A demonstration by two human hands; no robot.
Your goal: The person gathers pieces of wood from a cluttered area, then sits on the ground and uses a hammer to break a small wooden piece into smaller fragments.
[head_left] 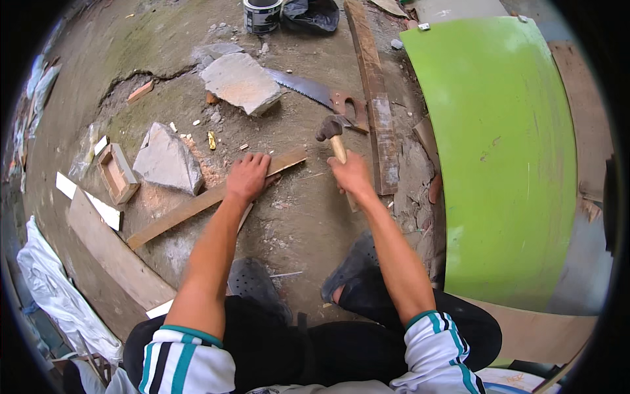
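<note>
In front of me a narrow wooden strip slants across the ground, its far right end near the middle. My left hand is closed over it close to that end, fingers wrapped on the wood. To the right, my right hand grips the pale wooden handle of a claw hammer, its dark head pointing away from me. Just beyond the hammer lies a handsaw with a brown wooden handle. Two broken stone slabs, a larger one and a pointed one, lie past the strip.
Left of the stones sits a small wooden frame, with a board nearer me. A long plank runs along the right, beside a big green panel. A paint can and a black bag stand far ahead.
</note>
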